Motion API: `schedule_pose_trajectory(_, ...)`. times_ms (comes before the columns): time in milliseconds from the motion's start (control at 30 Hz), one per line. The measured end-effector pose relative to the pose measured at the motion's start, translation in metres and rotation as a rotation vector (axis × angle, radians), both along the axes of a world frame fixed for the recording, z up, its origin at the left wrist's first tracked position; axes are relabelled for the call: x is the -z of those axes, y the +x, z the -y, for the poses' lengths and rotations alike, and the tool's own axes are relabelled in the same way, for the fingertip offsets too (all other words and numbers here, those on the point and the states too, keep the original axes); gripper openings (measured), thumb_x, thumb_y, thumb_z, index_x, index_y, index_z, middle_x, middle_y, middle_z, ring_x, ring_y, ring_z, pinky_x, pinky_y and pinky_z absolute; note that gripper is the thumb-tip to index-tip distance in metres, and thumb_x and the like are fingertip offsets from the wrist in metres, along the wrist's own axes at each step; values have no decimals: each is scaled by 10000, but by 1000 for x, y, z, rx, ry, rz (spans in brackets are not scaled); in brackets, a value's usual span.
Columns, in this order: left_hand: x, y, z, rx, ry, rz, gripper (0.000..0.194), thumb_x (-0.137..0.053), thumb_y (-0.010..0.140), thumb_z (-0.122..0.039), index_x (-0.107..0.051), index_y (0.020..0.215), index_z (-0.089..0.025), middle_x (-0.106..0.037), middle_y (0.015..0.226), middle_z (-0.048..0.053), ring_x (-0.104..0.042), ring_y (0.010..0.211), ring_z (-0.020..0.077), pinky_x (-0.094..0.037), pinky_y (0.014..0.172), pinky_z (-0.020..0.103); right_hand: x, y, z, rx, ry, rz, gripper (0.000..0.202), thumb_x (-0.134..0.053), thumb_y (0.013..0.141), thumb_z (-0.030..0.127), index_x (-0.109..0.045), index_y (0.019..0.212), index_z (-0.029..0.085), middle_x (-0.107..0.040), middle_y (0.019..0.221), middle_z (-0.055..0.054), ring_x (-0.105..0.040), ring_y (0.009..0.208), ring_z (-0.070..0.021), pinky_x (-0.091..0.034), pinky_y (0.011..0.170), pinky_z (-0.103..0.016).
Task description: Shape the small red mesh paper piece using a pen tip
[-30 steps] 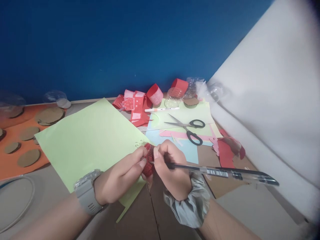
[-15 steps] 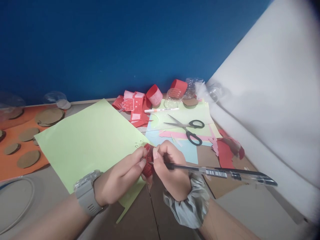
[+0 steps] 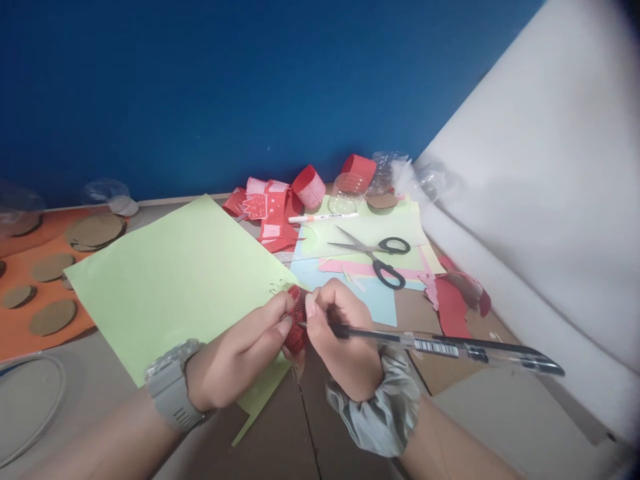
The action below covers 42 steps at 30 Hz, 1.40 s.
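Note:
Between my hands is a small red roll of paper point(image 3: 297, 339) with a dark dotted pattern on it. My left hand point(image 3: 245, 350), with a grey watch on the wrist, pinches it from the left. My right hand point(image 3: 345, 340) grips a clear-barrelled black pen point(image 3: 425, 345) near its tip, and the tip touches the red piece. The pen's back end points to the right. Under and left of my left hand lies a large light green sheet point(image 3: 185, 267), with small dark marks drawn at its right corner.
Black-handled scissors point(image 3: 373, 250) lie partly spread on coloured paper sheets, beside a white marker point(image 3: 323, 218). Red paper cutouts point(image 3: 273, 210) and clear plastic cups point(image 3: 347, 193) stand along the blue wall. Cardboard discs point(image 3: 53, 317) rest on orange paper at left. Red scraps point(image 3: 453, 307) lie right.
The pen's back end has swung slightly to the right and down. The whole view has shifted a little; both hands keep their grip on the same things.

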<state>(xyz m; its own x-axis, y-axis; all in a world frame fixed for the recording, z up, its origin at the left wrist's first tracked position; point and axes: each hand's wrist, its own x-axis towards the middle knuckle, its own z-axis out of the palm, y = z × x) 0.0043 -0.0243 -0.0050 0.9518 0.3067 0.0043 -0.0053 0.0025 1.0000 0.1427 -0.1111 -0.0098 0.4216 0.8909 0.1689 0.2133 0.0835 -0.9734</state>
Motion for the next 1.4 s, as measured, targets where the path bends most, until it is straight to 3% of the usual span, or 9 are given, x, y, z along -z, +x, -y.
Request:
schedule_pose_trajectory(400,5,0,0,-11,27,-7,271,-272,1057,-266,-477,909,-170,-529,903,35,-504,839,172,-420,818,320,0,1,1,-14,-16,-29,268,-509,891,222,-366,664,224,-360,573,67,-315,499,-91,-269,472,-258)
schedule_pose_trajectory(1400,3,-1,-1,10,23,2,270,-268,1054,-255,-479,910,-170,-547,904,42,-520,840,174,-430,824,314,-1,0,1,-15,-15,-46,277,-514,906,243,-378,666,217,-358,555,68,-323,483,-82,-262,456,-244)
